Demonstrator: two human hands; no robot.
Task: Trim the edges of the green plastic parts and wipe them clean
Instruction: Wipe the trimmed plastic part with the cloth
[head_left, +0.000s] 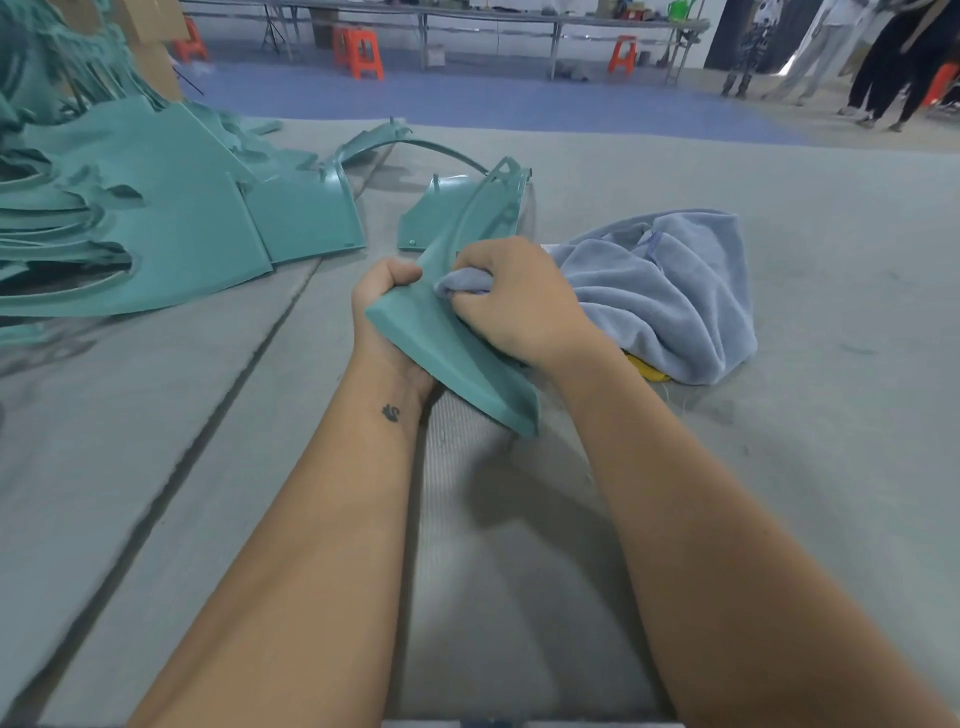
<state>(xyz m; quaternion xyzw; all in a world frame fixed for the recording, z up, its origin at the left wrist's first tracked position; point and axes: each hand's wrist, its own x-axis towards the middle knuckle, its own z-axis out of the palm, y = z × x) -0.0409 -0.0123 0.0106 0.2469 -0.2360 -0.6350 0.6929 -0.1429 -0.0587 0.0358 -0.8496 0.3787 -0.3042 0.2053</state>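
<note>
**Wiping a green part held over the table**

The grey table fills the view. On its left lies a big heap of green parts, with two more loose parts just beyond the hands. To the right sits a bunched blue towel, something yellow peeking out beneath it.

The part in hand is a long curved strip, raised near the middle of the table and slanting from the far end down toward the person. It looks like thin moulded plastic: probably light, fairly stiff but with some flex along its length, and smooth enough to slip. Holding it at the thicker near end, as now, seems sensible, since the narrow far end would likely bend.

The left hand comes from below, fingers curled round the part's edge with the wrist turned up. The right hand pinches a fold of the towel and presses it against the part's upper face, knuckles up, forearm angled in from the right.
</note>
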